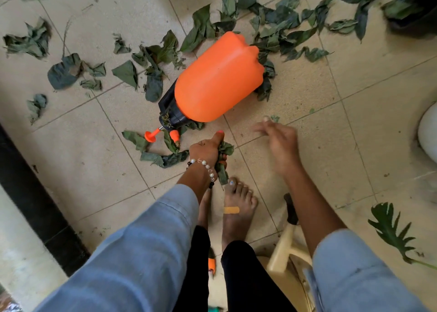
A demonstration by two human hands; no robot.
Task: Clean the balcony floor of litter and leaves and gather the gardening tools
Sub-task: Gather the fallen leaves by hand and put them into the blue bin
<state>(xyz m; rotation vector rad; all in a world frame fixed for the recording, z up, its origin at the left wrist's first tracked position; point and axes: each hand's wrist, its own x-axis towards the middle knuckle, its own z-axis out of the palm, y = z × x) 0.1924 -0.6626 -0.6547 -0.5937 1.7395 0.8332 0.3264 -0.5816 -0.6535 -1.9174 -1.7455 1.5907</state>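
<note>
An orange pressure sprayer [217,80] lies on its side on the beige tiled floor [331,127], its black pump head and orange nozzle [151,135] pointing toward me. Wilted green leaves [279,28] are strewn across the tiles behind and beside it. My left hand [208,149] grips a bunch of leaves [224,160] just in front of the sprayer's head. My right hand [279,141], blurred, hovers with fingers spread above the floor to the right of the sprayer, holding nothing. More leaves [163,158] lie left of my left hand.
My bare feet [236,207] stand just behind my hands. A cream plastic chair [283,252] is at the lower right beside a live split leaf [390,229]. A black threshold strip [30,193] runs along the left. A dark pot [416,6] sits top right, a white object [428,132] at the right edge.
</note>
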